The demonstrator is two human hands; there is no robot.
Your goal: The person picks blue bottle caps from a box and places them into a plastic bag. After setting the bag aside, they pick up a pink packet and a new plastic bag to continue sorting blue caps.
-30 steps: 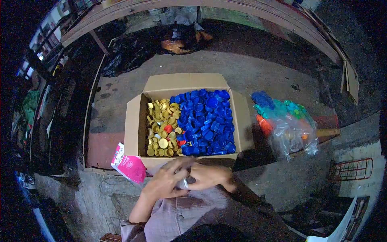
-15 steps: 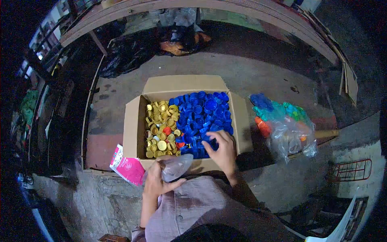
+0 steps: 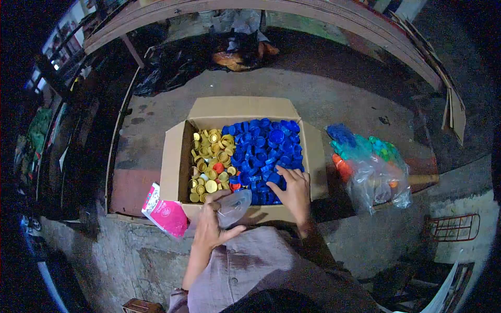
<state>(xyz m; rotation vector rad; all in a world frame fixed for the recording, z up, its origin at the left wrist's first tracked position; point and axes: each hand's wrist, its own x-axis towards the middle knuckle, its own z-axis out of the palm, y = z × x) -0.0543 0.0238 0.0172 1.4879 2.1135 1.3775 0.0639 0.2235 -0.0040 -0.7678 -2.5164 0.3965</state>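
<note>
An open cardboard box (image 3: 242,108) holds yellow caps (image 3: 213,148) on its left and blue caps (image 3: 258,146) on its right, with a few red ones between. My left hand (image 3: 210,224) grips a clear plastic bag (image 3: 234,207) at the box's front edge. Over the front right of the blue caps is my right hand (image 3: 293,194), thumb and fingers around a blue cap. A pink and white packet (image 3: 166,212) lies against the box's front left corner.
Right of the box are clear bags (image 3: 383,180) with blue, green and orange pieces. Black plastic (image 3: 175,65) lies at the back left. A wooden beam (image 3: 261,6) crosses the top, and a red wire rack (image 3: 454,227) is at the lower right.
My right hand has come down onto the blue caps and its fingers have closed around one. My left hand and the bag have shifted slightly right. The view has moved a little.
</note>
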